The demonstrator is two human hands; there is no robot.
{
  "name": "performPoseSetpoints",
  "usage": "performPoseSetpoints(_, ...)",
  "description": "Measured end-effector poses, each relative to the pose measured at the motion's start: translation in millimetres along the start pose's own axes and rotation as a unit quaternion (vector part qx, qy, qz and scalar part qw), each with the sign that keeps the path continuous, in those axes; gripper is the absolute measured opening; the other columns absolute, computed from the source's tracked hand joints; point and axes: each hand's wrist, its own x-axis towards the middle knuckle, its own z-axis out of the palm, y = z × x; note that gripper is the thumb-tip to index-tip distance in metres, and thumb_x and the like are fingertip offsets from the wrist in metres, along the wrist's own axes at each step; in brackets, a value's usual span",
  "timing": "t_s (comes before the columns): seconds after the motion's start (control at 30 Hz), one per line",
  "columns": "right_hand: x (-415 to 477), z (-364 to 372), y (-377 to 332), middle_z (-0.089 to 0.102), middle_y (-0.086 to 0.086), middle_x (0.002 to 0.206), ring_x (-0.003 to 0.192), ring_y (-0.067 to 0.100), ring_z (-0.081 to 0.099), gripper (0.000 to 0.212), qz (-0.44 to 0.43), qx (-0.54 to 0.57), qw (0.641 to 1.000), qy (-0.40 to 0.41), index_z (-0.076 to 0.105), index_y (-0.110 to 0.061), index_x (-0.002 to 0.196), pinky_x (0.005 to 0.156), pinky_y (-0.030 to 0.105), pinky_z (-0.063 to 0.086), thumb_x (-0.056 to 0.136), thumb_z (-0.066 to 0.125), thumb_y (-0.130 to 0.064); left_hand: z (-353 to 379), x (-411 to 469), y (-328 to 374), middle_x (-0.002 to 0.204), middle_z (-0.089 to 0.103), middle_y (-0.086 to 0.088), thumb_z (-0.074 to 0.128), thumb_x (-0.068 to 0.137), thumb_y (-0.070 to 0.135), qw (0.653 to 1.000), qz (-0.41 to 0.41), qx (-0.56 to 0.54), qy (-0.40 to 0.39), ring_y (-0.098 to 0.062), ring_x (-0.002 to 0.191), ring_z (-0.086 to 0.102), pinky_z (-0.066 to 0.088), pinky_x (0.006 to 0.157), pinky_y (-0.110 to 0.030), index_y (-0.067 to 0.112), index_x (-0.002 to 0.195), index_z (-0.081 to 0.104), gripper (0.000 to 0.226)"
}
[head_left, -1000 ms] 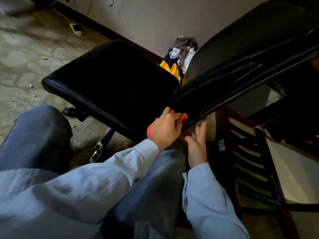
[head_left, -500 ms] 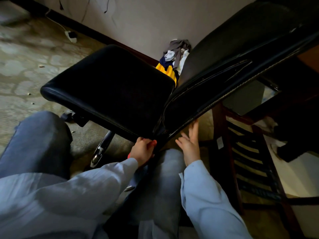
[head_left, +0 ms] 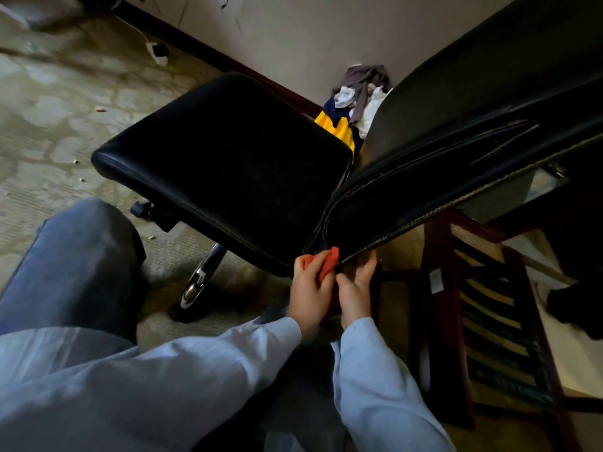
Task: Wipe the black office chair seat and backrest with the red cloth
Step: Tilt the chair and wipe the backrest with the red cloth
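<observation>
The black office chair fills the middle of the head view, its seat [head_left: 228,168] on the left and its backrest [head_left: 456,148] slanting up to the right. My left hand [head_left: 310,295] grips the red cloth [head_left: 326,264] at the near corner where seat and backrest meet. My right hand [head_left: 355,288] is right beside it, fingers spread and touching the lower edge of the backrest. Most of the cloth is hidden by my fingers.
My jeans-clad knee [head_left: 75,265] is at the left. The chrome chair leg [head_left: 202,275] and a caster stand below the seat. A dark wooden slatted rack [head_left: 483,308] is at the right. A pile of clothes [head_left: 355,102] lies by the wall; a cable and plug [head_left: 158,53] lie on the carpet.
My left hand with the cloth dropped below the seat edge, then came back up to the seat-backrest corner. My right hand stayed near the backrest's lower edge and closed in beside the left.
</observation>
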Motion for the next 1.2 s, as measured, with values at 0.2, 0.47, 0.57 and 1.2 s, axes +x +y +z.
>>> performPoseSetpoints(0.2, 10, 5, 10, 0.05, -0.026, 0.107, 0.109, 0.014, 0.051, 0.085, 0.013, 0.001, 1.0, 0.016, 0.013, -0.062, 0.131, 0.104, 0.052, 0.039, 0.085, 0.05, -0.003, -15, 30, -38, 0.118, 0.044, 0.003, 0.051, 0.093, 0.024, 0.986, -0.002, 0.161, -0.038, -0.01, 0.105, 0.051, 0.042, 0.093, -0.024, 0.031, 0.128, 0.054, 0.035)
performPoseSetpoints(0.47, 12, 2, 14, 0.04, 0.015, 0.14, 0.116, 0.024, 0.048, 0.072, 0.032, -0.031, 0.999, -0.017, 0.012, -0.021, 0.148, 0.085, 0.01, 0.03, 0.09, 0.046, 0.005, -60, 69, -59, 0.118, 0.05, -0.006, 0.066, 0.082, 0.026, 0.959, 0.018, 0.262, -0.104, -0.029, 0.106, 0.057, 0.047, 0.092, -0.04, 0.023, 0.12, 0.057, 0.039)
performPoseSetpoints(0.57, 15, 4, 10, 0.033, 0.015, 0.148, 0.131, 0.028, 0.039, 0.073, 0.025, -0.039, 0.998, -0.035, 0.01, -0.012, 0.149, 0.074, 0.006, 0.027, 0.09, 0.049, 0.005, -62, 89, -42, 0.124, 0.045, -0.012, 0.067, 0.078, 0.013, 0.962, 0.089, 0.255, -0.039, -0.027, 0.109, 0.054, 0.043, 0.094, -0.026, 0.016, 0.123, 0.055, 0.047)
performPoseSetpoints(1.2, 20, 13, 21, 0.031, 0.006, 0.15, 0.132, 0.018, 0.037, 0.087, 0.03, -0.009, 0.998, -0.05, -0.002, -0.026, 0.149, 0.09, 0.012, 0.03, 0.089, 0.058, -0.006, -66, 93, -53, 0.149, 0.032, -0.003, 0.036, 0.097, 0.025, 0.721, 0.267, 0.595, -0.234, -0.032, 0.118, 0.041, 0.041, 0.086, -0.038, 0.026, 0.137, 0.044, 0.04)
